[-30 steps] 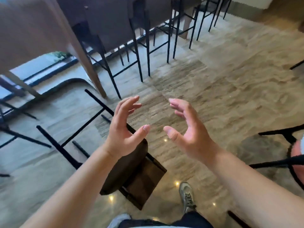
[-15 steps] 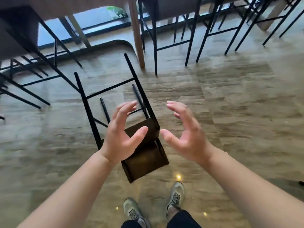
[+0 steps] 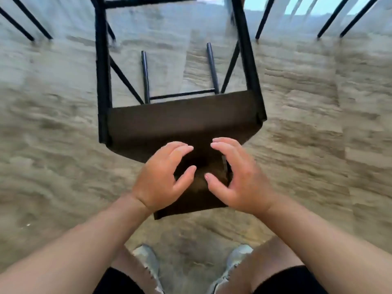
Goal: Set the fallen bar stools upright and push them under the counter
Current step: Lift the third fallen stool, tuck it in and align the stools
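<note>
We have closed in: the fallen bar stool (image 3: 180,124), a moment ago off to one side, now lies on the floor directly beneath our left hand (image 3: 163,177) and right hand (image 3: 239,177). Fingers curled apart, holding nothing, so gripping comes next.

Both hands (image 3: 202,177) hover, fingers (image 3: 180,149) spread, over the fallen stool (image 3: 180,122).

I can read no writing, number, label or sign anywhere here; the frame is blurred with motion, and nothing I see carries legible print.
</note>
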